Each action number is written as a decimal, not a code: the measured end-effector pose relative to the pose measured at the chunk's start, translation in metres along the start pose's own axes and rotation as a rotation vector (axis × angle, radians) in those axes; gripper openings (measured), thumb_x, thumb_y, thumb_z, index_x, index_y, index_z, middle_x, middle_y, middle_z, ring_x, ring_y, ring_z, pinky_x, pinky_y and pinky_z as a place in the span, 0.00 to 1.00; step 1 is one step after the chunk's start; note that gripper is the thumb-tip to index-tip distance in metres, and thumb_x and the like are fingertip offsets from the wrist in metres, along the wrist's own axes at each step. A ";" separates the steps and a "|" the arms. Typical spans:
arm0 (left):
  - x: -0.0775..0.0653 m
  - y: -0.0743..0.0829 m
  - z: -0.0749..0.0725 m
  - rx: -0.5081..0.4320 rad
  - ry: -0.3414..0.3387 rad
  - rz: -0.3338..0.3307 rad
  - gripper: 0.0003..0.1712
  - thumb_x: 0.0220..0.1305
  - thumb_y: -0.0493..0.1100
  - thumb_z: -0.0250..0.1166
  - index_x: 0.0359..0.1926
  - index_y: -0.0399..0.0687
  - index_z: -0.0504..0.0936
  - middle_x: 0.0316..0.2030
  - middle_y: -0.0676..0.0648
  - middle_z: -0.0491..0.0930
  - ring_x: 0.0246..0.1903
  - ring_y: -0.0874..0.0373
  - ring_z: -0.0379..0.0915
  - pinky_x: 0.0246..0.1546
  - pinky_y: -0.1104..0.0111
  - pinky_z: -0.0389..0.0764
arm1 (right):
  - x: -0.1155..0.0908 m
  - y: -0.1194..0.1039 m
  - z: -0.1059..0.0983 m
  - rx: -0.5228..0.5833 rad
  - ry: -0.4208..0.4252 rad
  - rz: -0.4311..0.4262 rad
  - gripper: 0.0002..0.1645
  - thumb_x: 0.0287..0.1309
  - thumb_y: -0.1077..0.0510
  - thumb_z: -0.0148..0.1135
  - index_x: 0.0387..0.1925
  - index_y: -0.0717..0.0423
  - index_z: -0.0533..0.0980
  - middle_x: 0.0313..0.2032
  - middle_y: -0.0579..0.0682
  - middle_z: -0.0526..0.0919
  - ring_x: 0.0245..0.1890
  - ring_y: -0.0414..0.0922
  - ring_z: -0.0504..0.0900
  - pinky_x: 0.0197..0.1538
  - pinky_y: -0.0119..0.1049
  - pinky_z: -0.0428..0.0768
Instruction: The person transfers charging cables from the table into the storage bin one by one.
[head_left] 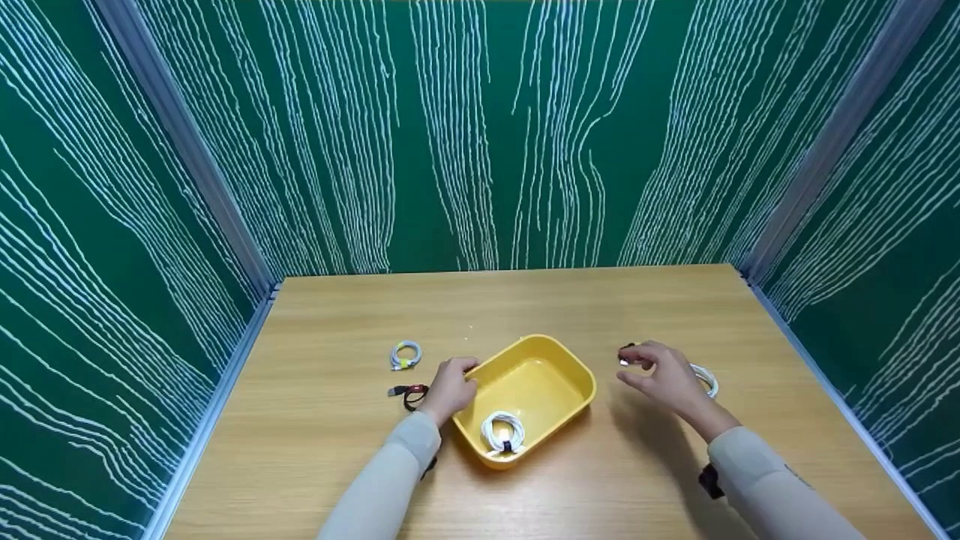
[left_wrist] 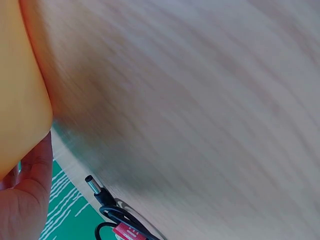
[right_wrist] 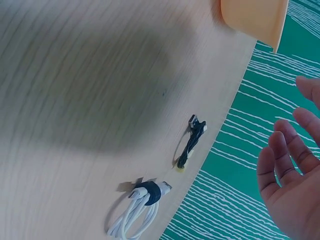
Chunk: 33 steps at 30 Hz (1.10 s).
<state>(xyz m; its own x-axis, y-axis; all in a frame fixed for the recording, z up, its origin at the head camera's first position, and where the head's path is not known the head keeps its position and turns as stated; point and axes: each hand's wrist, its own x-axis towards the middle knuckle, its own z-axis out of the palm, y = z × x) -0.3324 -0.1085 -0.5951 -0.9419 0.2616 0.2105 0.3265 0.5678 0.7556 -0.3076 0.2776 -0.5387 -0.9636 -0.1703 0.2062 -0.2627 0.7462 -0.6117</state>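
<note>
A person's left hand [head_left: 448,391] grips the left side of a rectangular yellow plastic bin [head_left: 536,384], fingers curled over its wall, apparently to steady it on the wood-grain surface [head_left: 337,450], while the right hand [head_left: 667,375] hovers right of the bin, thumb and fingers parted, with nothing in its hold. Below the right hand lies a folded black cable with a metal plug [right_wrist: 190,142], right of the bin; a looped white cable with a black strap [right_wrist: 131,216] rests farther right of it, partly hidden by the hand in the head view. Inside the bin, at its near end, sits a coiled white cable [head_left: 517,433], likely kept together by its dark tie. The bin's right wall stands between that coil and the right hand. Left of the bin are a red-tagged black cable [head_left: 415,389], partly masked by the left hand, and a pale-blue cable coil with yellow ties [head_left: 405,364].
</note>
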 end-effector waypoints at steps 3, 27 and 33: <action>0.000 0.001 0.000 -0.006 0.000 -0.003 0.15 0.57 0.25 0.60 0.42 0.33 0.89 0.34 0.40 0.86 0.33 0.57 0.73 0.40 0.66 0.78 | 0.000 0.002 -0.002 0.001 -0.013 0.020 0.22 0.63 0.59 0.78 0.57 0.62 0.87 0.51 0.61 0.89 0.47 0.57 0.82 0.50 0.43 0.79; 0.000 0.002 0.001 -0.034 -0.010 -0.041 0.15 0.59 0.24 0.59 0.43 0.34 0.89 0.35 0.41 0.87 0.33 0.58 0.73 0.40 0.68 0.78 | -0.012 0.026 -0.013 -0.041 -0.004 0.095 0.23 0.65 0.58 0.75 0.59 0.64 0.85 0.54 0.66 0.87 0.48 0.58 0.82 0.47 0.45 0.78; 0.000 0.000 0.002 -0.029 0.004 -0.032 0.16 0.56 0.24 0.59 0.42 0.33 0.89 0.34 0.40 0.87 0.33 0.59 0.72 0.39 0.69 0.77 | -0.016 0.032 -0.014 -0.047 -0.001 0.098 0.24 0.66 0.58 0.75 0.60 0.64 0.85 0.56 0.66 0.86 0.49 0.58 0.83 0.50 0.50 0.81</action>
<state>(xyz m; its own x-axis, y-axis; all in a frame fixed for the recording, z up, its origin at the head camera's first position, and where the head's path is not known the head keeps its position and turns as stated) -0.3320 -0.1066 -0.5963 -0.9521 0.2406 0.1886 0.2942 0.5530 0.7795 -0.3002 0.3132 -0.5502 -0.9846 -0.0957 0.1463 -0.1647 0.7883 -0.5928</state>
